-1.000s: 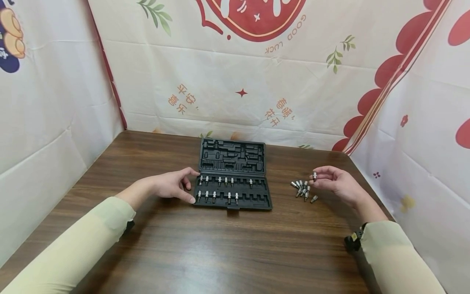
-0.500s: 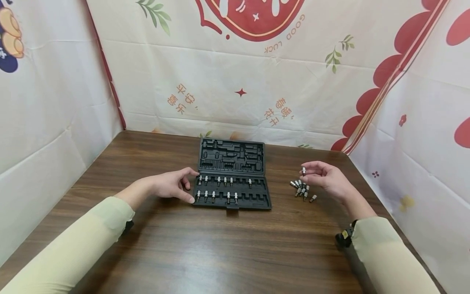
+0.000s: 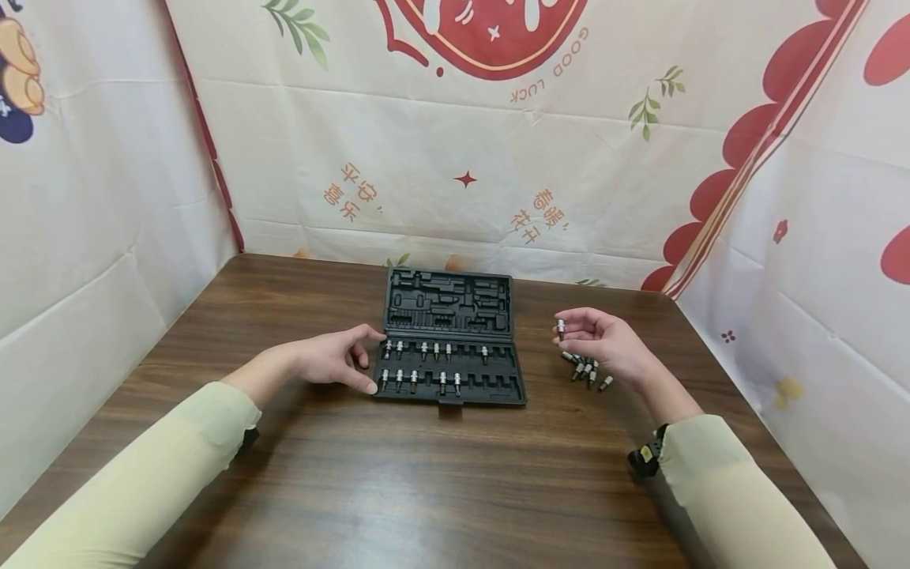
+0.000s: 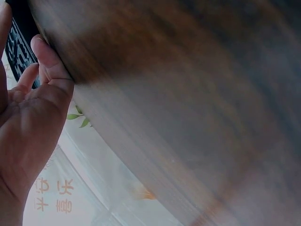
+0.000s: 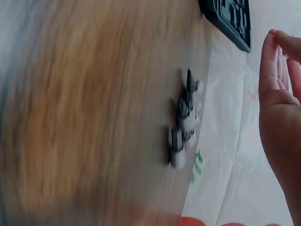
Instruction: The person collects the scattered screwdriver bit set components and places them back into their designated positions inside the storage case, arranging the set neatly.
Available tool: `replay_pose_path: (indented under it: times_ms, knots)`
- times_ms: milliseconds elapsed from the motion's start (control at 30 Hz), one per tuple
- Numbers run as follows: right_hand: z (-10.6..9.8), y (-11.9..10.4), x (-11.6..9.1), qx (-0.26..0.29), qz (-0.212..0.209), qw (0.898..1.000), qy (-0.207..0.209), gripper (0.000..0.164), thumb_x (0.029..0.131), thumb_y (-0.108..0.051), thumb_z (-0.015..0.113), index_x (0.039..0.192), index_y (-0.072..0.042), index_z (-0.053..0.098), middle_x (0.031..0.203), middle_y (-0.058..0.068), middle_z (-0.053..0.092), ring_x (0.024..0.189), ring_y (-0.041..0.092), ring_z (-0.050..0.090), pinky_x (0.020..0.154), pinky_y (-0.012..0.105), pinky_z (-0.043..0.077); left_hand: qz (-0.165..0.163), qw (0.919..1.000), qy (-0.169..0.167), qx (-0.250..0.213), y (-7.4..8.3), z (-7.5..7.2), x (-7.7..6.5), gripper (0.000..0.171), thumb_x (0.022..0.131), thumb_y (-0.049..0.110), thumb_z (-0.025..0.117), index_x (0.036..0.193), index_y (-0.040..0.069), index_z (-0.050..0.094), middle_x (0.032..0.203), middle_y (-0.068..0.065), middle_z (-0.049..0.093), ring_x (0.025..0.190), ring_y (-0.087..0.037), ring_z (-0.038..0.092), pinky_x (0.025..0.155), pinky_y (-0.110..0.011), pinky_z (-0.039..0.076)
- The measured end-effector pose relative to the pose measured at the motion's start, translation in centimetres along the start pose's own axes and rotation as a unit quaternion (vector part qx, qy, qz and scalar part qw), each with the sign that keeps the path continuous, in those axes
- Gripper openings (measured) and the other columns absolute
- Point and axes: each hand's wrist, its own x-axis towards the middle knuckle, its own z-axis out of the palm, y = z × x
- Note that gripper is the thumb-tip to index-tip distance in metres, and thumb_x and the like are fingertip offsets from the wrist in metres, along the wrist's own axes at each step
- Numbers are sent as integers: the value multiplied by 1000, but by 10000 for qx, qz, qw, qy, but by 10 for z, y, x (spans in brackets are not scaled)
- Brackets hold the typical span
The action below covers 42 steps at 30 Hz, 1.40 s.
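My right hand pinches a small bit socket, silver at the top with a dark tip, above the tabletop to the right of the black case. In the right wrist view the fingers mostly hide it. My left hand rests at the left edge of the open case, its thumb at the front corner and forefinger near the hinge. Two rows of slots in the case's lower half hold several bit sockets, mostly toward the left. The lid lies back, with bare moulded recesses.
Just below the right hand, several loose bit sockets lie in a small pile on the brown wooden table. One more bit socket lies slightly apart. Printed cloth hangs behind the table and along both sides.
My right hand has moved left with the pinched bit socket, from beyond the loose pile toward the case. The left hand and case have stayed put.
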Motion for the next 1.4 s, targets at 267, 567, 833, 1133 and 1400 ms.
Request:
replay_pose_path:
  times_ms: [267,567,833,1133,1400]
  knots:
    - [23,-12,7,-225,-188,9995,140,48,100,-18,83,143,-8,64,125,12,74,107,8,74,90,28,62,26,10000,-1,2,-1,1,0,92,95,34,89,166,10,36,119,-12,58,91,-21,58,84,-37,49]
    - [45,-24,17,-480,-505,9975,151,45,102,-10,80,144,-8,65,116,11,73,100,12,73,83,25,60,40,10000,13,4,-1,1,1,92,94,35,90,166,10,37,118,-12,58,91,-21,59,84,-37,49]
    - [71,-36,31,-407,-640,9971,-15,49,103,-13,79,148,-6,63,111,6,78,100,13,74,85,27,57,23,10000,22,18,0,0,0,92,95,34,90,166,10,37,118,-12,59,91,-21,59,85,-37,49]
    - [103,-50,54,-68,-752,9966,-329,49,103,-9,78,149,-4,62,109,4,76,100,11,73,83,27,57,39,10000,35,41,0,-2,-1,93,94,35,90,166,10,37,118,-12,59,92,-21,60,85,-36,49]
    - [128,-61,70,103,-906,9942,-561,47,102,-7,78,146,-3,63,105,0,79,99,11,75,86,27,59,56,10000,14,58,-2,-1,0,92,95,36,89,166,9,37,118,-11,59,92,-21,60,86,-36,49]
